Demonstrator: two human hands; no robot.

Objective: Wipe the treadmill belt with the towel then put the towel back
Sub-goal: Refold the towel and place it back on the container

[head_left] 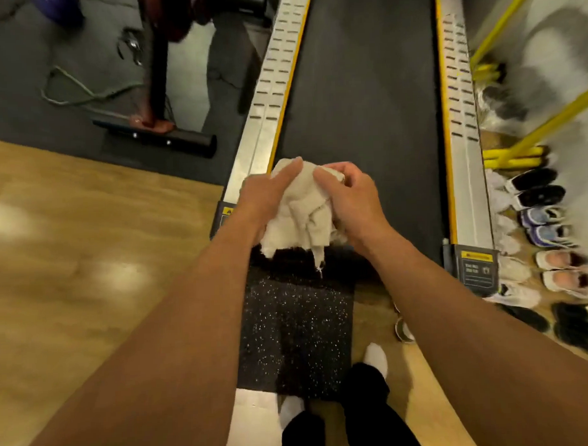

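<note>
Head view: towel point(302, 216) over belt point(364, 87) edge

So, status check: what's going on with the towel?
Left hand, right hand holding bunched towel. Towel over belt, near end. Shoes alongside, off the belt.

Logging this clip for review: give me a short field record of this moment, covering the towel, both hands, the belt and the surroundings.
treadmill belt: dark, between two silver side rails
towel: off-white, bunched, held over the belt's near end; contact with it unclear
left hand: holds the towel's left side, one finger straight across the top
right hand: fingers curled, pinching the towel's right side
surroundings: speckled mat on the floor at the near end; shoes in a row to the right
</note>
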